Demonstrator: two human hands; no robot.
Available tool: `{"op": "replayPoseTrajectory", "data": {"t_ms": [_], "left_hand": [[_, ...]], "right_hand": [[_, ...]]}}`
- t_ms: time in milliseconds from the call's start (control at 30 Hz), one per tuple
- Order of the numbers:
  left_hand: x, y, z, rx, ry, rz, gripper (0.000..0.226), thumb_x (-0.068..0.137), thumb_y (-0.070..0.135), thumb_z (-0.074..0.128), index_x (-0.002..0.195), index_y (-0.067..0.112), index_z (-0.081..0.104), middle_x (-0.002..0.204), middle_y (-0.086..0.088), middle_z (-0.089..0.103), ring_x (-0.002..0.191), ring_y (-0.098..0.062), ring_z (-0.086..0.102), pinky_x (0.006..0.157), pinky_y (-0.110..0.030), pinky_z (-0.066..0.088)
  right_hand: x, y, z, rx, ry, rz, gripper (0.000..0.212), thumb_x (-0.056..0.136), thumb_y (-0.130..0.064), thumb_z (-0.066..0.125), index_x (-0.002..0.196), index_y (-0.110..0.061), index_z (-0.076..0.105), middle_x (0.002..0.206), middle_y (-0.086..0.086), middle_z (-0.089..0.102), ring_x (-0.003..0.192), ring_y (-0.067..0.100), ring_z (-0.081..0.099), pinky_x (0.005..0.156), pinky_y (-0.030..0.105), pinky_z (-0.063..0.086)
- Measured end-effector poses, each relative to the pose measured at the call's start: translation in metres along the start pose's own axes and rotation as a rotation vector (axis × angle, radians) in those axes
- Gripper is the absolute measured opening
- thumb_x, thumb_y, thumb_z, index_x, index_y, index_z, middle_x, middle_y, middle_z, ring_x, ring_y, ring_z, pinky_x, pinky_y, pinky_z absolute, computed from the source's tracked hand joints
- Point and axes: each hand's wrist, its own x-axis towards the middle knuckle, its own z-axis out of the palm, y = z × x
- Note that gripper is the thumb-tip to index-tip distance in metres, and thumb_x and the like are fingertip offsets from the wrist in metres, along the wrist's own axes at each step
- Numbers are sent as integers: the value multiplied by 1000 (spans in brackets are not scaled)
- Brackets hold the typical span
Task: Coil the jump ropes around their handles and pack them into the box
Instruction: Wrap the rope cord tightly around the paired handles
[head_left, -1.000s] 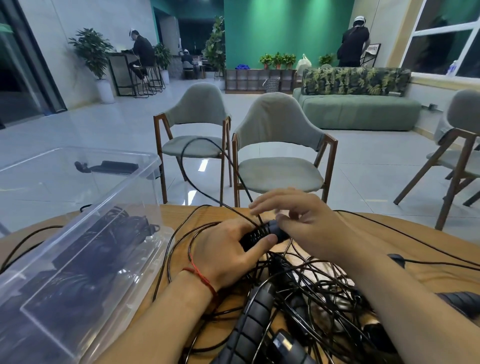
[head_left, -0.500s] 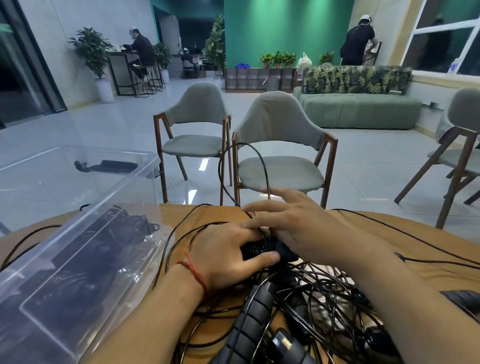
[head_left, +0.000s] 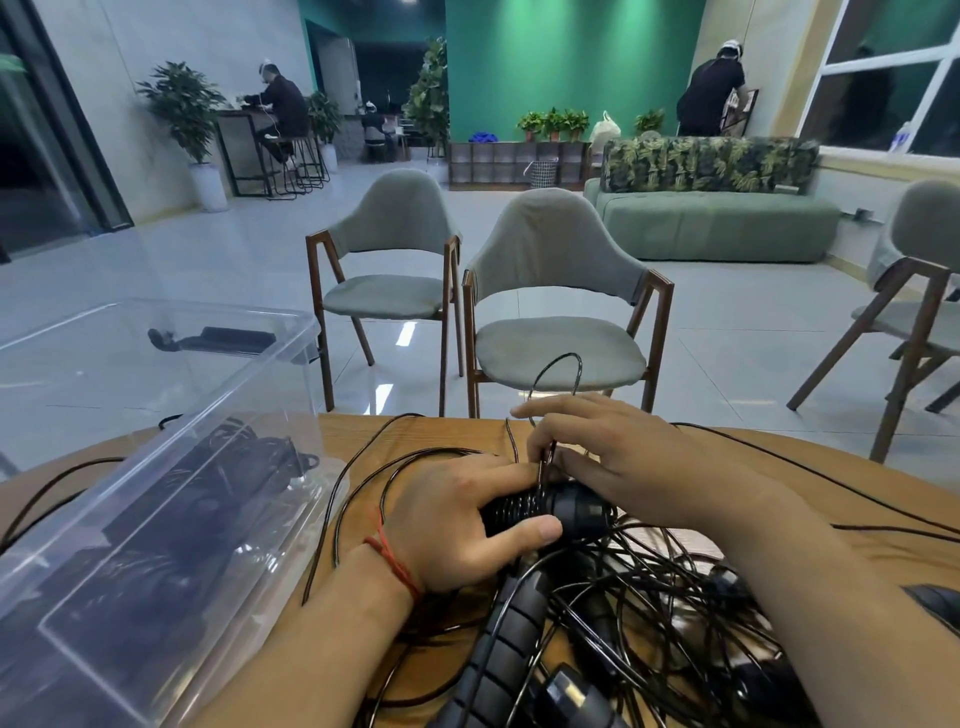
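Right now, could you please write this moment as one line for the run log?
step: coil rope on handle | left-hand grip: holds handle | right-hand grip: pinches rope | box: contains packed ropes

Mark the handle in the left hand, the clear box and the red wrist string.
Black ribbed jump-rope handle (head_left: 511, 509): head view, ribbed grip.
Clear plastic box (head_left: 280, 395): head view, right side wall.
Red string bracelet (head_left: 392, 564): head view, strand on wrist.

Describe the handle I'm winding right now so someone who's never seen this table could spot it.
On the wooden table, right of the clear box, lies a tangle of black ropes. At its far edge the left hand grips a black handle while the right hand pinches cord above it. Unlike the ribbed handle lying loose nearer the camera, it is the only one held.
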Motion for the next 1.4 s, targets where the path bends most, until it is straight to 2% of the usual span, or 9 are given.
{"op": "replayPoseTrajectory", "data": {"t_ms": [200,300,433,533,667,800,1000,1100,1400], "left_hand": [[0,7,-3,-171,65,37,47,98,54,60,135,26,67,104,10,74,94,-11,71,78,-37,57],[-1,13,-1,-282,91,31,50,95,51,59,139,29,61,105,7,75,94,-12,74,78,-34,59],[0,16,3,-525,133,-142,59,90,60,54,146,43,54,115,-2,73,105,-20,73,84,-40,63],[5,16,6,-684,199,-174,55,95,55,50,144,32,61,121,-4,72,112,-27,69,89,-35,59],[6,11,4,-829,322,-286,46,103,53,49,129,19,68,107,-13,72,93,-26,70,72,-35,56],[9,8,0,-1003,424,-415,59,101,62,43,119,14,72,104,-26,71,85,-31,65,69,-43,53],[14,6,-5,-1252,416,-500,59,102,66,44,116,20,78,101,-22,70,81,-30,64,70,-41,49],[13,7,-9,-1296,349,-497,56,104,59,39,111,22,80,96,-18,70,80,-29,63,70,-40,49],[11,-2,-9,-1365,97,-499,74,98,65,49,131,1,65,99,-21,65,81,-30,60,71,-40,47]], "right_hand": [[-10,-4,-8,407,-6,201,14,109,-28,56,111,-30,70,109,-11,69,106,12,64,96,48,54],[-11,-1,-7,586,10,251,14,108,-29,60,107,-21,72,104,1,71,103,21,67,94,47,51],[-8,8,1,565,16,269,16,106,-25,62,99,-27,75,98,-6,74,97,9,67,86,25,51],[-5,10,10,494,32,328,26,107,-22,61,87,-27,76,94,-6,76,90,5,68,73,7,45],[1,7,15,359,107,317,23,108,-43,57,92,-34,71,83,-12,72,82,1,67,68,18,43],[6,8,21,224,214,274,10,107,-39,63,97,-39,62,80,-15,63,78,-2,59,63,17,38],[8,15,26,170,353,222,7,107,-35,63,102,-40,65,88,-22,64,86,-1,60,69,17,41],[8,20,26,187,416,237,10,107,-38,61,97,-40,65,81,-22,63,79,-1,61,67,25,43],[7,29,20,204,532,298,11,106,-38,64,96,-37,70,81,-19,67,80,1,61,67,29,46]]}}
